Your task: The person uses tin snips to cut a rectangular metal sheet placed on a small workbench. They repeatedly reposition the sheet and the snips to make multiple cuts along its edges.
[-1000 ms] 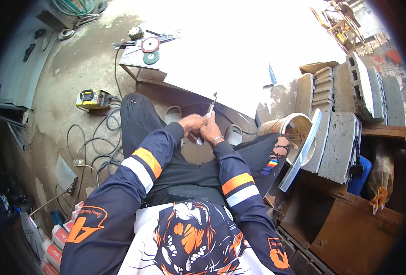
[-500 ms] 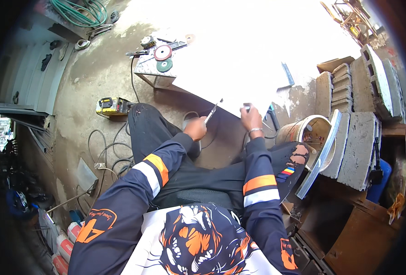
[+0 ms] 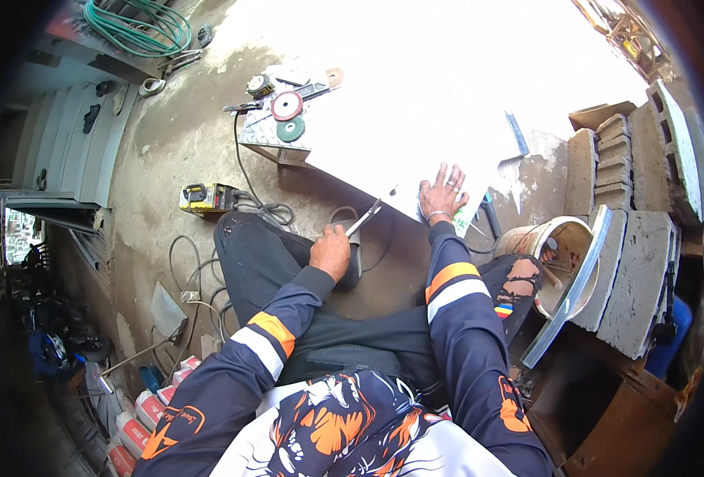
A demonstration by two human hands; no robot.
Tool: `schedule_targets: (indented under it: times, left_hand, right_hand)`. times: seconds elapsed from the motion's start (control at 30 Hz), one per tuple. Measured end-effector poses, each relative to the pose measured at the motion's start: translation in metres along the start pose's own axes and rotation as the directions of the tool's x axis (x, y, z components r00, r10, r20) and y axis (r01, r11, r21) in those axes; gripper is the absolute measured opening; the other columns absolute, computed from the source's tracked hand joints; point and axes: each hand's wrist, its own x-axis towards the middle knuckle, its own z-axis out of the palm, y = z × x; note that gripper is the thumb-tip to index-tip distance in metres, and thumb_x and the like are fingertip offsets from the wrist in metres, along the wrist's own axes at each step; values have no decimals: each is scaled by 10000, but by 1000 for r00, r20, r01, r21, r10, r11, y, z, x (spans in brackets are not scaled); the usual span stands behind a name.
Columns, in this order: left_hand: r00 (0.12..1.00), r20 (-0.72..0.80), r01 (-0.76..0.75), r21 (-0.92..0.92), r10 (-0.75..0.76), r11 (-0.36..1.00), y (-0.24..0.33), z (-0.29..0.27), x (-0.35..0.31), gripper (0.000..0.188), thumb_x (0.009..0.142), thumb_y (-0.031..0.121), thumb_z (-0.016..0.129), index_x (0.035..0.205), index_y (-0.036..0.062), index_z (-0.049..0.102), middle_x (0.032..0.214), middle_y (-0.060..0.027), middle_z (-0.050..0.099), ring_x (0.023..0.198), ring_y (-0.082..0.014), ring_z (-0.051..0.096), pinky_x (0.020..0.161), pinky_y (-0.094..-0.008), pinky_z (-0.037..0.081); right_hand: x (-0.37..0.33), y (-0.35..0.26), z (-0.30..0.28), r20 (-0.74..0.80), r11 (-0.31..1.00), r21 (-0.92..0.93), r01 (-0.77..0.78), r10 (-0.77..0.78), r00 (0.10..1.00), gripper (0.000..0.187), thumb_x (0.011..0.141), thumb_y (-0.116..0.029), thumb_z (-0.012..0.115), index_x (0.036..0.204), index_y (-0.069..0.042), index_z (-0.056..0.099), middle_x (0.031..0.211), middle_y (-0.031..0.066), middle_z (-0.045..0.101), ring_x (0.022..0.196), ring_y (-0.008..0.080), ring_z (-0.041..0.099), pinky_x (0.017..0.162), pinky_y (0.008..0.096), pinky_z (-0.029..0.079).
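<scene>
My left hand [image 3: 331,251] is closed around a slim light-grey hand tool [image 3: 364,219], whose darker tip slants up toward the near edge of the work table; its exact kind does not show. My right hand [image 3: 445,195] lies palm down with fingers spread on the table [image 3: 352,163], whose top is bleached by glare. Beside the right wrist, a pale piece with green marks [image 3: 462,219] shows at the table edge. Grinding discs, one reddish [image 3: 287,106] and one green [image 3: 290,129], rest at the table's left end near a tape measure [image 3: 260,86] and a cable clamp [image 3: 243,106].
A yellow-and-black machine [image 3: 207,199] sits on the floor at left, with cables looping nearby. Right of my knee stands a bucket [image 3: 512,241] with a metal bar [image 3: 568,290] across it. Concrete blocks [image 3: 634,270] are stacked beyond.
My right hand has gone from closed to spread flat on the table. My left hand with the tool has drawn slightly back toward me. The whole view has shifted a little.
</scene>
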Motion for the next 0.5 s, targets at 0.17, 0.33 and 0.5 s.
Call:
schedule_targets:
  times: [0.17, 0.33, 0.5]
  left_hand:
    - [997, -64, 37, 3, -36, 999, 13, -7, -2, 181, 850, 73, 569, 1011, 5, 522, 1075, -274, 509, 831, -456, 653, 720, -522, 554]
    - [996, -21, 82, -23, -83, 996, 7, -4, 1, 247, 780, 48, 645, 1014, 22, 570, 1076, -251, 557, 894, -469, 643, 761, -521, 546]
    - [995, 9, 94, 51, -95, 994, 4, 4, 10, 232, 795, 49, 622, 1011, -5, 560, 1019, -251, 617, 904, -463, 645, 782, -518, 540]
  right_hand:
    - [2, 1, -1, 37, 1000, -19, -16, 17, 999, 712, 903, -408, 432, 1539, -167, 220, 1622, 107, 92, 1497, 288, 37, 1088, 602, 121]
    - [1, 0, -3, 43, 1000, 27, -13, 11, 999, 714, 903, -411, 436, 1539, -169, 219, 1623, 104, 90, 1498, 287, 29, 1089, 604, 111]
    - [3, 1, -1, 21, 999, 43, -6, 5, 1000, 707, 909, -418, 438, 1539, -181, 220, 1624, 99, 81, 1498, 285, 28, 1096, 597, 105]
